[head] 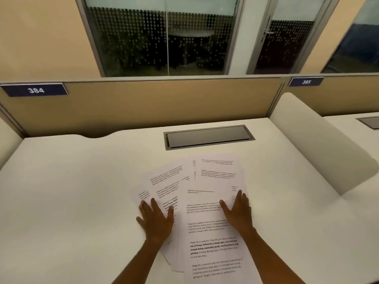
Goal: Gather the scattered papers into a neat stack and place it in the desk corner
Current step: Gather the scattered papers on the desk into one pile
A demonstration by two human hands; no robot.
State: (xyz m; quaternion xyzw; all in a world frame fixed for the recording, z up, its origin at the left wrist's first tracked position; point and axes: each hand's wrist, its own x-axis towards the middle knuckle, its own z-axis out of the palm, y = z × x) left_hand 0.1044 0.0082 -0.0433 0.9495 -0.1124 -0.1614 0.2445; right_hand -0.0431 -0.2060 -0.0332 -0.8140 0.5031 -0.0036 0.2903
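Several white printed papers (207,203) lie fanned and overlapping in the middle of the cream desk (82,191). My left hand (155,220) rests flat, fingers spread, on the left edge of the spread sheets. My right hand (238,214) lies flat, fingers apart, on the right side of the top sheet. Neither hand grips a sheet. The topmost page (213,249) runs down toward the desk's near edge.
A grey cable hatch (208,137) is set into the desk behind the papers. A tan partition (153,103) with the label 384 (35,90) closes the back. A curved cream divider (320,144) walls the right side. The back left corner has a notch (92,136).
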